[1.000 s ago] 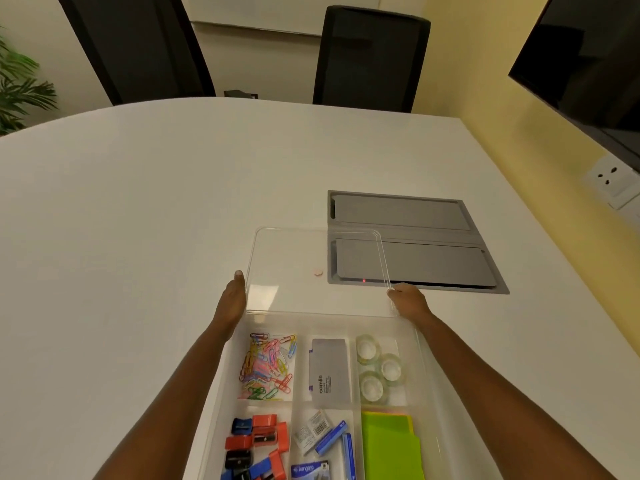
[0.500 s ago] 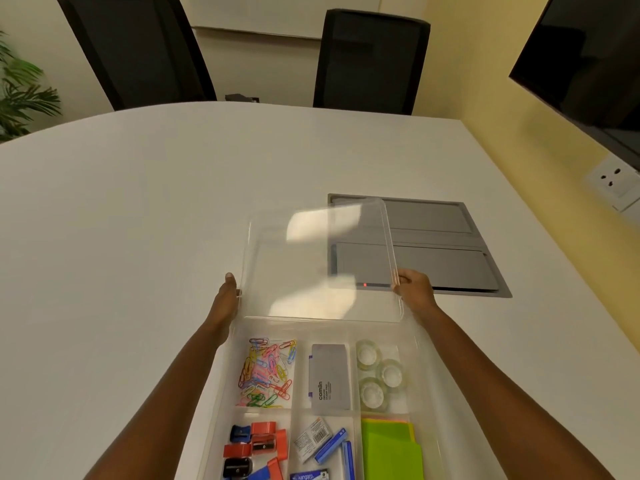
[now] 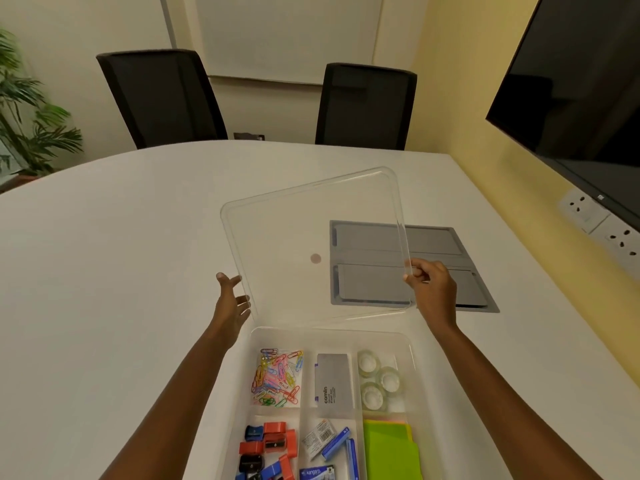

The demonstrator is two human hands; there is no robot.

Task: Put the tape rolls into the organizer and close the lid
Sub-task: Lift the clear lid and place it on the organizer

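Observation:
Three clear tape rolls lie in the top right compartment of the translucent organizer at the near edge of the white table. A clear lid is raised almost upright above the organizer's far edge, tilted. My right hand pinches the lid's right edge. Fingers spread, my left hand is at the lid's lower left edge, touching it lightly or just off it.
Other compartments hold coloured paper clips, a grey Camlin box, sharpeners, staple boxes and green sticky notes. A grey cable hatch is set in the table behind the lid. Two black chairs stand at the far side.
The lid went from lying flat on the table behind the organizer to raised and nearly upright. My left hand opened and came off its grip; my right hand rose with the edge.

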